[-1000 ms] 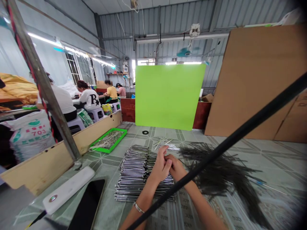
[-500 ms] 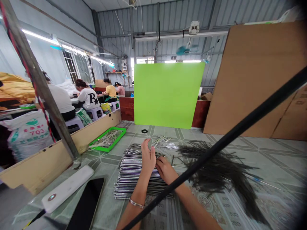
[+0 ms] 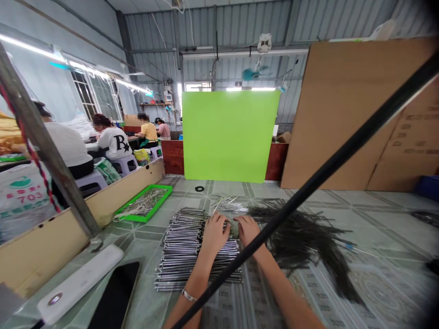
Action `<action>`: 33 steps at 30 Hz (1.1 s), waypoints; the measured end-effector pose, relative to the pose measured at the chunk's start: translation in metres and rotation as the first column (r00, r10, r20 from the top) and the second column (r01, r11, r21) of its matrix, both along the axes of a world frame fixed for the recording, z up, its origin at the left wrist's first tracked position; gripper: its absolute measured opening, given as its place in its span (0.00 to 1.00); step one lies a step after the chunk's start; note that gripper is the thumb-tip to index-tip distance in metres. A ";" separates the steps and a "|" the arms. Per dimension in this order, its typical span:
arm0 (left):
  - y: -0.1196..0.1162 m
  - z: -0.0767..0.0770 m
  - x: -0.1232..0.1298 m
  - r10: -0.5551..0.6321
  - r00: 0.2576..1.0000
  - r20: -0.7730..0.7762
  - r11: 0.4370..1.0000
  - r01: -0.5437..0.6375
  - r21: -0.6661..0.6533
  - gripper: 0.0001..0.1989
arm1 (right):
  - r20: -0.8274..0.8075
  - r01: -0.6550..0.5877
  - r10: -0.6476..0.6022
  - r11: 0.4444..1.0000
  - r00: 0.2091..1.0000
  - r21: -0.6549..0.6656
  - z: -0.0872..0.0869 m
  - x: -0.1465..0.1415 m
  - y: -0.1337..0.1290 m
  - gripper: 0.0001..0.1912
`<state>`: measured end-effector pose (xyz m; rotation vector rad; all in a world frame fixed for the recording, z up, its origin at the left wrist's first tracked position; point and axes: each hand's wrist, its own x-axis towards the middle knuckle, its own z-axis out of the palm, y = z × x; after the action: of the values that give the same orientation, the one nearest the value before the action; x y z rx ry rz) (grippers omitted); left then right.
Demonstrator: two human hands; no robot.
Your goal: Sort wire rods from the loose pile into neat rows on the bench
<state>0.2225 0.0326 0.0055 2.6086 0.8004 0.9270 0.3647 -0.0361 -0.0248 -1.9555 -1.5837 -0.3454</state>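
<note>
Palms down, flat and even across the metal rods [image 3: 181, 249]: left hand [image 3: 215, 235] and right hand [image 3: 247, 230] open, no clenching, loose dark wires [image 3: 302, 242] just to the right!

Counts in view: one left hand [image 3: 214, 235] and one right hand [image 3: 247, 230], centre near; one bangle [image 3: 189, 295]; one stack of metal rods [image 3: 181, 256]; one dark heap of thin rods [image 3: 302, 240], right; one green tray [image 3: 130, 218], far left; one power bank [image 3: 78, 283] and one smartphone [image 3: 116, 292], near left; one green board [image 3: 229, 137], far; four seated co-workers [image 3: 113, 142], far left
</note>
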 end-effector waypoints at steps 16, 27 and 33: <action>-0.009 -0.002 0.001 -0.076 0.971 -0.225 0.996 0.063 -0.065 0.11 | 0.048 0.158 -0.150 0.961 0.987 -0.228 -0.015 0.012 0.001 0.14; -0.007 0.000 0.001 0.005 0.955 -0.295 1.000 -0.008 -0.008 0.13 | 0.068 0.382 -0.376 0.913 0.924 -0.145 -0.009 0.008 -0.002 0.08; -0.007 0.002 0.000 0.043 0.949 -0.312 0.999 -0.046 -0.002 0.13 | -0.252 0.274 -0.211 0.929 0.944 0.250 -0.005 0.025 -0.002 0.11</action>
<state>0.2224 0.0252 0.0071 2.7783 0.9388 0.5216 0.3901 -0.0379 -0.0299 -1.8939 -1.0869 -0.4123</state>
